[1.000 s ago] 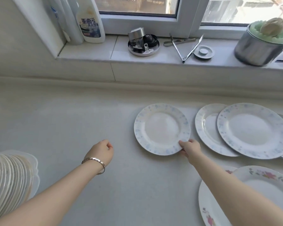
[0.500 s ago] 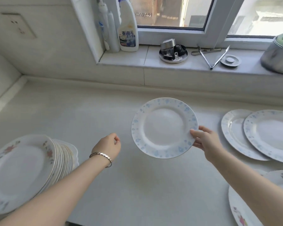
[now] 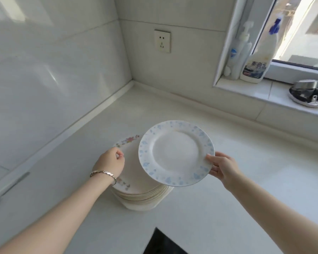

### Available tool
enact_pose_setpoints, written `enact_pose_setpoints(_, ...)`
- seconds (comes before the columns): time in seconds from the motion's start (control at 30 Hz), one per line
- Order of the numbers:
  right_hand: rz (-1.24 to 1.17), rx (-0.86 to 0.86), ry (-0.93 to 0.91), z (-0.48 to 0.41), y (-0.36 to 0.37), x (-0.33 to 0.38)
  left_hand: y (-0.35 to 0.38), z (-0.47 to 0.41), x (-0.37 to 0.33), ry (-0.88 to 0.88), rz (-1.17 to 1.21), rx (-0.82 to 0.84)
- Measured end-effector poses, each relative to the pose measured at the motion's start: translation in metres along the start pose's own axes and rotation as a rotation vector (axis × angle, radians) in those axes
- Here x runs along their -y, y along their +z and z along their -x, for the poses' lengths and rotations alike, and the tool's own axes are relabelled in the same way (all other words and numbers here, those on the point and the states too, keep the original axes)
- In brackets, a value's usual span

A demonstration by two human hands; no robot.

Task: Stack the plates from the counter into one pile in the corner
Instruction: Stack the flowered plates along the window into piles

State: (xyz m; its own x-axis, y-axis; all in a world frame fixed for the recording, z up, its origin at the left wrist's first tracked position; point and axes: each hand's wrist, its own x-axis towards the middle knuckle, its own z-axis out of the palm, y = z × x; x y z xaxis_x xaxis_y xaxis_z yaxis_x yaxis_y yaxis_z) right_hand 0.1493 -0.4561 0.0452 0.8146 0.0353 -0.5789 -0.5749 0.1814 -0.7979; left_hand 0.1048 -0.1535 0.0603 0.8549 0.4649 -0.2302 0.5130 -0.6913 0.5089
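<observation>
Carried leftward off the worktop (image 3: 246,180), the blue-rimmed plate (image 3: 175,153) hung over the pile (image 3: 141,189), right hand (image 3: 222,168) fingers pinching its rim; left hand (image 3: 109,163), loosely curled, steadied the pile.

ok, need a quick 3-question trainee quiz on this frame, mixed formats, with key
1. True or false: the blue-speckled plate already lies flat on the pile of plates.
2. Which hand grips the blue-speckled plate by its rim? A) the left hand B) the right hand C) both
3. Fill in: the left hand, with a bracelet on its wrist, rests at the left edge of the ____.

Key
1. False: it is held tilted above the pile, overlapping its right side.
2. B
3. pile of plates, whose top plate has a pink floral rim.
</observation>
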Motion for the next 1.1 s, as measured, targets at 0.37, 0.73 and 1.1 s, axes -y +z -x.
enact_pose_setpoints(0.37, 0.114, -0.011, 0.07, -0.007, 0.09, -0.033, -0.02, -0.009, 0.058, -0.097, 0.085, 0.01)
enact_pose_setpoints(0.73, 0.984, -0.082, -0.168, -0.006, 0.111, -0.046, -0.025, -0.013, 0.053, -0.1, 0.12, 0.033)
enact_pose_setpoints(1.1, 1.049, 0.106, -0.09, -0.015, 0.107, -0.037, -0.015, -0.011, 0.029, 0.006, 0.08, 0.071)
